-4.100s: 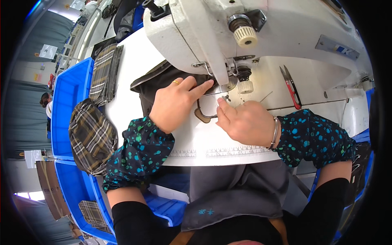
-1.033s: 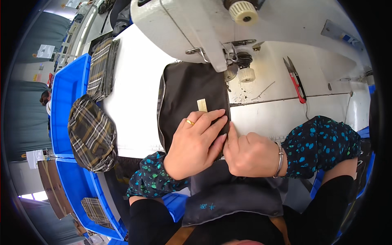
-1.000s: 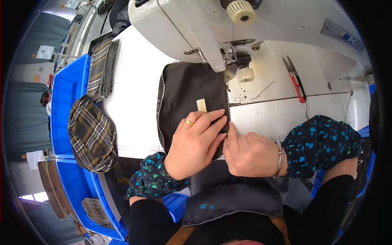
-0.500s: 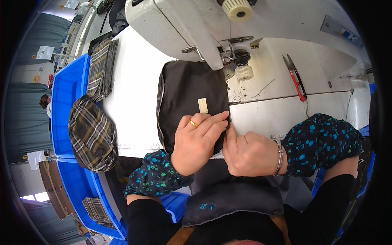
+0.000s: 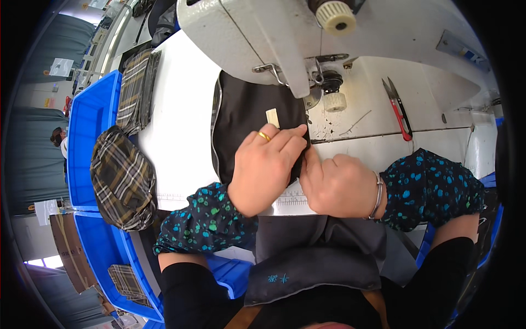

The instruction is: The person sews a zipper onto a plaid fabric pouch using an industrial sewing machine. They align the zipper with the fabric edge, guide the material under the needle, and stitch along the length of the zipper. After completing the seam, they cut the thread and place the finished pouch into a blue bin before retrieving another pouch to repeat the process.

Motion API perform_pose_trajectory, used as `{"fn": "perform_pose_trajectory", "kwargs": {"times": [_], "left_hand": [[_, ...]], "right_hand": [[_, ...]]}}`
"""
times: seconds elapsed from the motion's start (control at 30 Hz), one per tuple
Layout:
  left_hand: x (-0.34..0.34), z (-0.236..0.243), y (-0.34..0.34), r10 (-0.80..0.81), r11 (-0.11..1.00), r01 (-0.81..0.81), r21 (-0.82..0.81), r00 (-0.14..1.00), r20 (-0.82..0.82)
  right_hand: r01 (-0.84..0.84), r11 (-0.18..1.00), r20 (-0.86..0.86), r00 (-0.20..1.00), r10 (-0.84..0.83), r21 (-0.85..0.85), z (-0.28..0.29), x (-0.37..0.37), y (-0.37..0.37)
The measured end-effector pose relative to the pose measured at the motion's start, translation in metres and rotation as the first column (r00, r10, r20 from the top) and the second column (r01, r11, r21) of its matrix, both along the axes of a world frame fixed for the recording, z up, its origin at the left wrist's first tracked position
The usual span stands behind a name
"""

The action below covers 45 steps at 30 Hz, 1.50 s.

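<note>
A black fabric pouch piece (image 5: 246,98) lies on the white sewing table, its far right edge at the needle area of the white sewing machine (image 5: 241,33). A zipper (image 5: 215,126) runs down its left side, and a small cream tag (image 5: 272,117) shows on top. My left hand (image 5: 263,170), with a gold ring, rests flat on the cloth, fingers stretched forward. Against it, at the right edge of the cloth, my right hand (image 5: 339,183) has its fingers curled in and pinches that edge. Its fingertips are partly hidden.
Red-and-black thread snips (image 5: 396,109) lie to the right of the machine. At left are a plaid pouch (image 5: 123,181), a stack of plaid pieces (image 5: 134,90), an upper blue bin (image 5: 90,142) and a lower blue bin (image 5: 98,236). A ruler strip (image 5: 290,198) runs along the table's front.
Both hands and the black pouch piece have moved forward, away from me, sliding further under the machine head. More of the ruler strip now shows in front of the cloth.
</note>
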<state>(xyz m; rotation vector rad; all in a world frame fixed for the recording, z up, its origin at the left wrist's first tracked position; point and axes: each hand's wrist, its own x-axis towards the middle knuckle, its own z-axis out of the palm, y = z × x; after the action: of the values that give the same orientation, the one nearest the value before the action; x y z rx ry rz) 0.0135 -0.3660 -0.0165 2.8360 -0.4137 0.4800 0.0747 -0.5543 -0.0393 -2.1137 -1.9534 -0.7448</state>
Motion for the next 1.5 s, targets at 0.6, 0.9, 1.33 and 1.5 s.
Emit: {"fn": "perform_pose_trajectory", "kwargs": {"times": [0.6, 0.9, 1.33, 1.5], "left_hand": [[0.032, -0.001, 0.031, -0.001, 1.0, 0.0, 0.002, 0.985, 0.173], [0.004, 0.03, 0.028, 0.054, 0.997, -0.059, 0.058, 0.995, 0.086], [-0.002, 0.019, 0.02, -0.019, 1.0, 0.02, -0.014, 0.996, 0.084], [-0.004, 0.015, 0.017, 0.02, 0.998, -0.016, -0.057, 0.997, 0.068]], "right_hand": [[0.113, 0.989, -0.427, 0.902, -0.063, 0.094, -0.004, 0.042, 0.017], [0.012, 0.994, -0.97, -0.219, 0.105, 0.105, 0.009, 0.041, 0.013], [0.072, 0.963, -0.299, 0.954, 0.01, 0.261, 0.005, 0.042, 0.015], [-0.022, 0.979, -0.152, 0.987, 0.054, 0.202, 0.0, 0.035, 0.011]]}}
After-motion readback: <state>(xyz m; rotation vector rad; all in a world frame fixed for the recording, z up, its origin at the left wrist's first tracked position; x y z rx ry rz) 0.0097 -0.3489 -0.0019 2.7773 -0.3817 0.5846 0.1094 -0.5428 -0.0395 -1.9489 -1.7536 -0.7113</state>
